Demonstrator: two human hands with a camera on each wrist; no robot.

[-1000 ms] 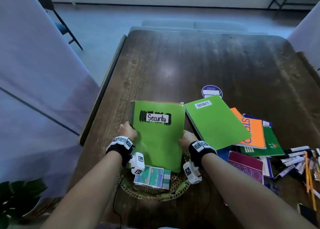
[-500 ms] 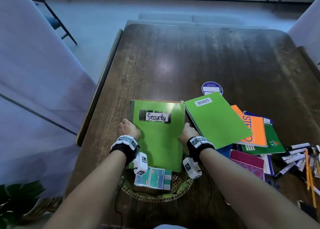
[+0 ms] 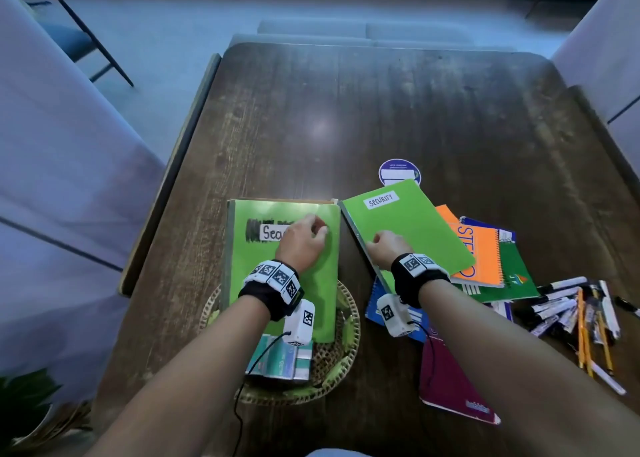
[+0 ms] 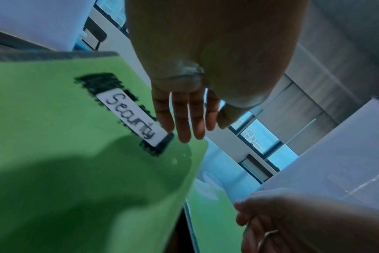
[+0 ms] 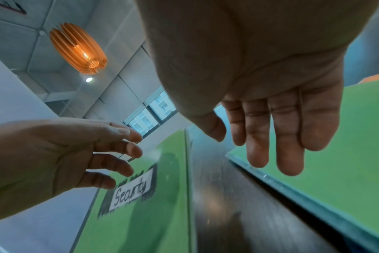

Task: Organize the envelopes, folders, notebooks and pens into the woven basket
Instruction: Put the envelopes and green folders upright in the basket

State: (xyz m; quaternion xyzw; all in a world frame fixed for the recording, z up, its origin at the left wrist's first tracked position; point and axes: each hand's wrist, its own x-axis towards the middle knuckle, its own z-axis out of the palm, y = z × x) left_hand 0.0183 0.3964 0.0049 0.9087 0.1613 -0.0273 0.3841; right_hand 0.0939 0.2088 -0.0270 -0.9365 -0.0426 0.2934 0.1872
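Note:
A green folder (image 3: pixel 277 283) labelled "Security" lies flat across the woven basket (image 3: pixel 348 332), and its far end juts out over the table. My left hand (image 3: pixel 311 231) is over the folder's label with straight, loose fingers (image 4: pixel 184 119) and holds nothing. I cannot tell whether it touches the folder. A second green folder (image 3: pixel 415 224) lies to the right. My right hand (image 3: pixel 381 245) hangs over its near left edge with fingers (image 5: pixel 270 137) extended and empty.
Orange (image 3: pixel 481 249), dark green (image 3: pixel 512 280), blue (image 3: pixel 375 306) and maroon (image 3: pixel 450 384) notebooks are piled on the right. Pens and pencils (image 3: pixel 581 314) lie at the right edge. Small packs (image 3: pixel 280 359) sit in the basket. A round sticker (image 3: pixel 399 172) lies behind the folders.
Both hands have let go of the sides of the "Security" folder. The left hand moved up over its label. The right hand moved right, over the second green folder.

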